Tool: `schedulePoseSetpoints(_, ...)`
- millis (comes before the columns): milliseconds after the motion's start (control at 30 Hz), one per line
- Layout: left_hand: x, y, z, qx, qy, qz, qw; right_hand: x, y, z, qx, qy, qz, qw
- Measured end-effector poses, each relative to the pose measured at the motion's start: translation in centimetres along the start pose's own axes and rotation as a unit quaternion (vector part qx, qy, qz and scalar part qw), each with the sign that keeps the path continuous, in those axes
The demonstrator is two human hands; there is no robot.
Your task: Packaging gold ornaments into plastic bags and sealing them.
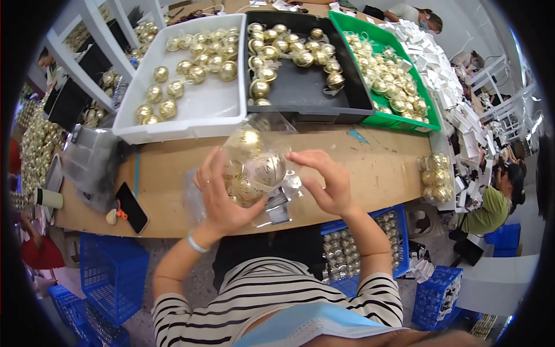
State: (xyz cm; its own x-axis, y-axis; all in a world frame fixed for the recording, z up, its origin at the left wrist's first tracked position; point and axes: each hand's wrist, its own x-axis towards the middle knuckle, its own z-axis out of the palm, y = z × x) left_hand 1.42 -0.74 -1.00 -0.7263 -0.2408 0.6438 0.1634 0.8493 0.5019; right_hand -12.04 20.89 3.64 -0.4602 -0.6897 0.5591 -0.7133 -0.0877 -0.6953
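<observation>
A clear plastic bag [278, 124] with several shiny gold ball ornaments [269, 169] inside is held over the table in front of me. My left hand [219, 199] is closed round its left side, with the thumb under the balls. On the other side my right hand [330, 182] has thumb and index finger spread apart. Its index fingertip is at the bag's right edge, and I cannot tell whether it presses on the plastic. Beneath the bag lies more clear plastic packaging [277, 211] with a dark printed label, partly hidden by the left hand.
White [179, 132], black [312, 113] and green [399, 121] trays of gold balls stand along the back. A phone [132, 208], a cup [48, 198] and clear bags [92, 165] are at left; packed balls [436, 178] are at right. Blue crates [113, 277] stand below; people work nearby.
</observation>
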Motion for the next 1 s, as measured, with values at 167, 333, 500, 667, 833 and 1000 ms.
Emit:
schedulePoseSetpoints(167, -4.0, 0.5, 1.4, -0.197, 0.181, -0.115, 0.956, 1.1, -0.9, 4.5, -0.186, -0.036, -0.152, 0.97)
schedulePoseSetpoints(333, -3.3, -2.6, -2.4, -0.172, 0.033, -0.035, 0.984, -0.4, -1.4, 4.4, -0.095, -0.053, -0.163, 0.981)
schedulePoseSetpoints(500, -1.2, -3.4, -2.5, -0.465, -0.029, -0.019, 0.885, -1.3, -2.3, 5.0, -0.132, -0.074, -0.18, 0.972)
schedulePoseSetpoints(667, -2.1, -3.4, -2.4, -0.406, -0.008, 0.045, 0.913, 4.0, -6.7, 3.4, -0.074, 0.098, -0.118, 0.985)
schedulePoseSetpoints(833, -0.7, -2.2, -2.1, -0.326, 0.026, 0.145, 0.934, 9.6, -8.6, 1.4, -0.241, -0.184, -0.102, 0.947)
schedulePoseSetpoints(1000, -1.2, -2.0, -0.2, -0.387, 0.04, 0.1, 0.916, 10.1, -7.6, 1.9, -0.372, -0.228, -0.114, 0.893)
